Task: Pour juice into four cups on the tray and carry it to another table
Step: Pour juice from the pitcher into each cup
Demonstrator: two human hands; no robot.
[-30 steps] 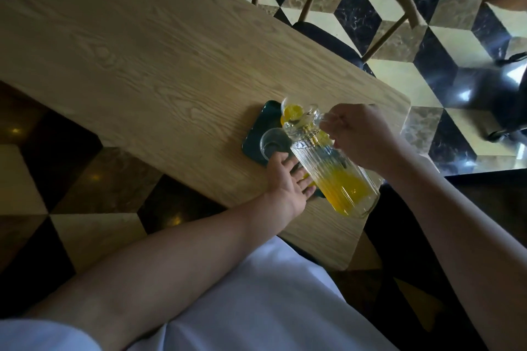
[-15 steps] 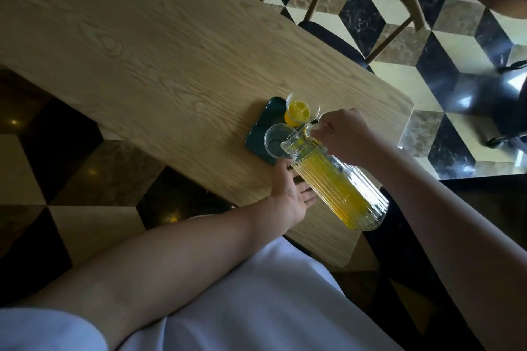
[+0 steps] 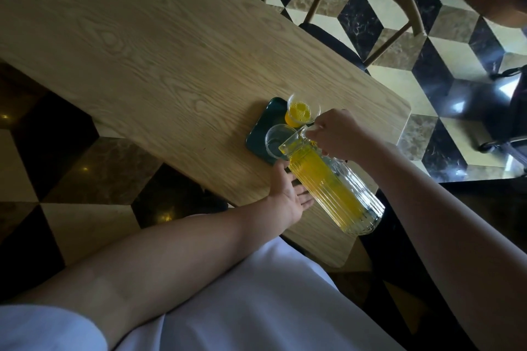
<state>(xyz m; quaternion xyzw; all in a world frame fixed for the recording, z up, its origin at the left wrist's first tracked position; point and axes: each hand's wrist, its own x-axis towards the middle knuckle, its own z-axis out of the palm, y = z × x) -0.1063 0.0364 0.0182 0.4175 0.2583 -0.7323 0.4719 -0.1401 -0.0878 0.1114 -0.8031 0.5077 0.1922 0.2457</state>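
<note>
Here the right hand (image 3: 335, 134) grips the tilted juice pitcher (image 3: 328, 188) over an empty cup (image 3: 278, 141); left hand (image 3: 288, 194) spread.

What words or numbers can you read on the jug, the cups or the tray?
None. The ribbed glass jug, the full cup, the empty cup, the green tray and the wooden table show no words, labels or numbers.
</note>
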